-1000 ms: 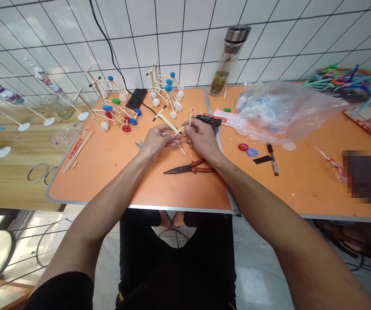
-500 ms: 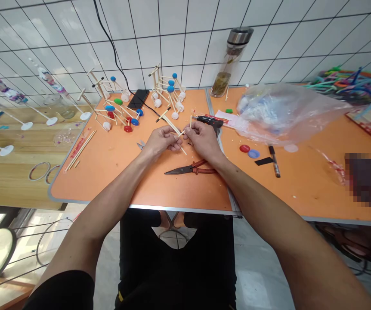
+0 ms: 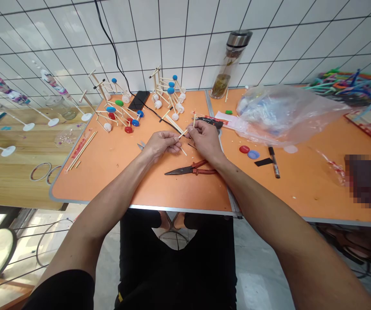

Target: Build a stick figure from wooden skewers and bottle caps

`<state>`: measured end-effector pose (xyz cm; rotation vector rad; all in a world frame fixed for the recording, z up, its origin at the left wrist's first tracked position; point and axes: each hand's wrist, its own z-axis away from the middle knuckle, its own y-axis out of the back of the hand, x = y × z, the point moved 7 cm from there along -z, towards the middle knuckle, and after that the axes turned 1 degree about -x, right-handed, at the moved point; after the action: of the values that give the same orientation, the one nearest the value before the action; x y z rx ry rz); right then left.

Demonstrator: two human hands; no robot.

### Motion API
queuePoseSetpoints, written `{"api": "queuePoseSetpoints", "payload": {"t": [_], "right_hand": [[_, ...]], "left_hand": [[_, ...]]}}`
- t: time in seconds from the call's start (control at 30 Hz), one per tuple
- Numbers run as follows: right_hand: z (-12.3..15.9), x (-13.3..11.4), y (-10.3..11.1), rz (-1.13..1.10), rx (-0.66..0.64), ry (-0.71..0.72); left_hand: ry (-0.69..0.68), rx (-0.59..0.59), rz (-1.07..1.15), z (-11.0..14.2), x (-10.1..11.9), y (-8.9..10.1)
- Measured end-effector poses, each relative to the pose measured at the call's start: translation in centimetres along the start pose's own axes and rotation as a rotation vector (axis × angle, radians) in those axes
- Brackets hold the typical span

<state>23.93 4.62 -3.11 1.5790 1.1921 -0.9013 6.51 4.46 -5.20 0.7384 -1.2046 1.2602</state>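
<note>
Pinching a thin wooden stick [image 3: 181, 135] between thumb and fingertips, the person's left hand [image 3: 161, 145] is closing narrowly on its lower-left end, just beyond the red-handled pliers [image 3: 192, 170]. The right hand [image 3: 206, 138] is holding the stick's upper-right end, its fingers [image 3: 199, 127] curled closely with little gap. The stick is pointing up and to the right, its long axis slanting across the small space between the hands. A second, upright stick [image 3: 194, 121] is rising beside the right hand's fingers, and longer sticks [image 3: 174, 124] are running up and left from the hands; exactly how these sticks meet is too small to tell. The pliers are lying flat on the orange table [image 3: 108, 181], their jaws pointing left. A black glue gun [image 3: 208, 122] is lying beyond them, just past the right hand. Stick models with white, blue and red caps [image 3: 168, 92] are standing farther beyond the pliers and to the left, near a black smartphone [image 3: 138, 100]. To the right of the pliers, a clear plastic bag [image 3: 285, 114] is slumping on the table, with a black marker [image 3: 273, 161] lying in front of it.
</note>
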Motion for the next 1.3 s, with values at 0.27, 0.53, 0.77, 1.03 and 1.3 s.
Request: {"api": "queuePoseSetpoints", "payload": {"t": [0.27, 0.53, 0.77, 1.03, 1.3], "right_hand": [[0.2, -0.1, -0.1, 0.021, -0.014, -0.025], [0.1, 0.5, -0.5, -0.049, -0.020, -0.101], [0.9, 0.3, -1.5, 0.066, -0.084, -0.061], [1.5, -1.1, -1.4, 0.256, -0.064, 0.094], [1.6, -1.6, -1.7, 0.369, -0.069, 0.186]], "left_hand": [[-0.070, 0.030, -0.059, 0.1, 0.3, 0.1], [-0.128, 0.144, -0.052, 0.1, 1.5, 1.1], [-0.274, 0.197, 0.000, 0.2, 2.7, 2.2], [-0.229, 0.228, 0.059, 0.0, 2.5, 2.5], [-0.226, 0.200, 0.070, 0.1, 2.4, 2.1]]}}
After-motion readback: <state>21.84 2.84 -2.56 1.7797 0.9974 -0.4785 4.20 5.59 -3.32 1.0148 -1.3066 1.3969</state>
